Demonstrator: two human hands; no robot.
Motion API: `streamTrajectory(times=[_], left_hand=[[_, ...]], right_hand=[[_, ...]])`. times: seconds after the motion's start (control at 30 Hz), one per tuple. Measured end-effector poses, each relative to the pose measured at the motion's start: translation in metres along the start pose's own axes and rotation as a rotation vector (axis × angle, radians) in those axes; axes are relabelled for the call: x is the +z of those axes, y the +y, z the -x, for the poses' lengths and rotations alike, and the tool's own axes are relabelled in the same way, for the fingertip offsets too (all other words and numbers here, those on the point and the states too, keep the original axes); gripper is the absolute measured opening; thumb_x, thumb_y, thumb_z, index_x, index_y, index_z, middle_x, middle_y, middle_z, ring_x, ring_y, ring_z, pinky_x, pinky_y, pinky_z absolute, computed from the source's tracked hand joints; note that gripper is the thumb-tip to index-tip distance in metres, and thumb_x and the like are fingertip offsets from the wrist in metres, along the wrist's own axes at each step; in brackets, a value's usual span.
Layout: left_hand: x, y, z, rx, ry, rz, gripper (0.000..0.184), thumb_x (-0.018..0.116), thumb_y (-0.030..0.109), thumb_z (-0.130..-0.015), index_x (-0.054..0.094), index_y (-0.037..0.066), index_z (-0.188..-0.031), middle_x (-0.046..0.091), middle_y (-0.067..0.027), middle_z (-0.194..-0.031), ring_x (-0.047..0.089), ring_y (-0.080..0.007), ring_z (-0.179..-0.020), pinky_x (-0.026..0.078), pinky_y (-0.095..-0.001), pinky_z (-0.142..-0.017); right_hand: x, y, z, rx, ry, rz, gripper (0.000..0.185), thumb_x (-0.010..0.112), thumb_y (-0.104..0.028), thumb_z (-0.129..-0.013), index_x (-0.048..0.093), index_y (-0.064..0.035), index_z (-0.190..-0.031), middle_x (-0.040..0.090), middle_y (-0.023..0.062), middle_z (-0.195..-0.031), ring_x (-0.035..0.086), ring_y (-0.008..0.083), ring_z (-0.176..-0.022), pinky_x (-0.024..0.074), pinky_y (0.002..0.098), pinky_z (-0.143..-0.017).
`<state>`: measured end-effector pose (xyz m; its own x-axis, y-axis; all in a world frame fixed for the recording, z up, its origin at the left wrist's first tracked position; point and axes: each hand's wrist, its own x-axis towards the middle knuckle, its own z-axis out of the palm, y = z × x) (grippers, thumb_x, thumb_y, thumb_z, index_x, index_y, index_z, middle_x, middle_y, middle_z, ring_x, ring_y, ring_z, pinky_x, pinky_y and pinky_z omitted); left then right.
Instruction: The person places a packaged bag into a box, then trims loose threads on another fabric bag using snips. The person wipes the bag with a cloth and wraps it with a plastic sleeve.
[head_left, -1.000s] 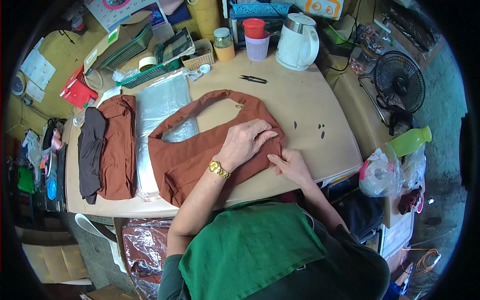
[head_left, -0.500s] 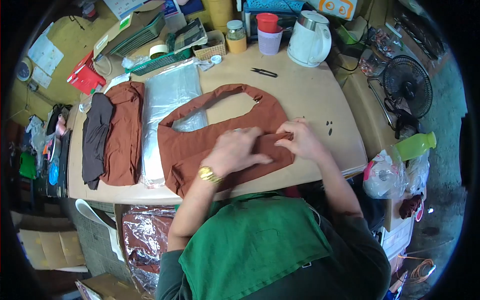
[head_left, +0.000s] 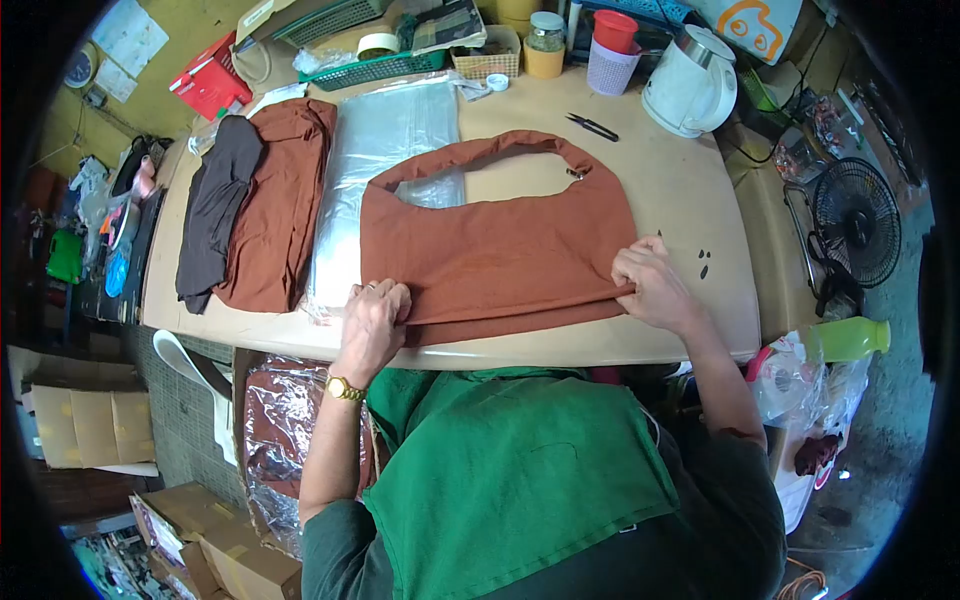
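Pinching the brown bag are left hand and right hand, while a carton holds plastic-wrapped cloth.

Beyond my right hand, bare tabletop is leaving a passage; the kettle and black snips are bounding its far side. Folded brown fabric is blocking the forward-left path of my left hand.

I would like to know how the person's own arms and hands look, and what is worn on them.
The left hand wears no glove, but a gold-coloured watch at the wrist and what looks like a ring. The right hand is also gloveless, with nothing visible on its wrist. The dark left sleeve and right sleeve end near the elbows.
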<state>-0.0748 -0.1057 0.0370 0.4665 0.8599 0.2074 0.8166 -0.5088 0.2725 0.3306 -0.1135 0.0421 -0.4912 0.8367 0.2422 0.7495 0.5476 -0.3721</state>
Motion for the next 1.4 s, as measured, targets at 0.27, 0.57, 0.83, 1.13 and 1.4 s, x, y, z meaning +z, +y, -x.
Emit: streamTrajectory(times=[0.27,0.57,0.83,1.13,1.4], left_hand=[[0.056,-0.017,0.028,0.029,0.221,-0.172,0.027,0.067,-0.001,-0.057,0.051,0.013,-0.074,0.049,-0.0052,-0.072,0.053,-0.0257,-0.073,0.037,-0.0395,-0.069],[0.032,-0.018,0.05,-0.282,0.337,0.254,0.049,0.06,-0.01,-0.067,0.067,0.008,-0.111,0.064,-0.0108,-0.099,0.062,-0.0274,-0.08,0.053,-0.0346,-0.07],[0.053,-0.024,0.056,-0.18,0.452,0.326,0.024,0.061,-0.009,-0.073,0.069,0.005,-0.091,0.067,-0.0104,-0.107,0.066,-0.0283,-0.088,0.053,-0.0368,-0.072],[0.011,0.048,-0.005,-0.265,0.234,0.027,0.066,0.064,0.031,-0.09,0.04,0.012,-0.148,0.023,-0.019,-0.159,0.017,-0.0429,-0.147,0.013,-0.0592,-0.117],[0.064,0.036,-0.017,-0.291,0.011,-0.113,0.08,0.056,0.057,-0.089,0.031,0.017,-0.154,0.018,-0.0149,-0.162,0.014,-0.0451,-0.147,0.01,-0.0671,-0.114]], right_hand=[[0.038,0.027,0.024,-0.05,0.071,0.195,0.027,0.061,0.006,-0.059,0.042,-0.0085,-0.073,0.046,0.0067,-0.076,0.052,0.0273,-0.078,0.0369,0.0379,-0.078],[0.023,0.02,0.024,0.098,0.249,-0.188,0.036,0.063,0.013,-0.054,0.042,-0.0073,-0.074,0.047,0.0077,-0.074,0.052,0.0285,-0.073,0.0384,0.0382,-0.065],[0.029,0.041,0.037,0.247,0.052,0.219,0.021,0.062,0.007,-0.07,0.051,-0.0074,-0.081,0.052,0.012,-0.077,0.057,0.0313,-0.083,0.0426,0.04,-0.074],[0.038,-0.05,-0.034,0.206,0.08,0.272,0.055,0.064,-0.036,-0.091,0.05,-0.0099,-0.137,0.041,0.0175,-0.149,0.035,0.036,-0.14,0.0207,0.057,-0.116],[0.071,0.001,-0.05,0.311,-0.071,0.295,0.075,0.057,-0.052,-0.091,0.032,-0.0166,-0.152,0.021,0.0184,-0.16,0.016,0.0408,-0.148,0.0075,0.0664,-0.115]])
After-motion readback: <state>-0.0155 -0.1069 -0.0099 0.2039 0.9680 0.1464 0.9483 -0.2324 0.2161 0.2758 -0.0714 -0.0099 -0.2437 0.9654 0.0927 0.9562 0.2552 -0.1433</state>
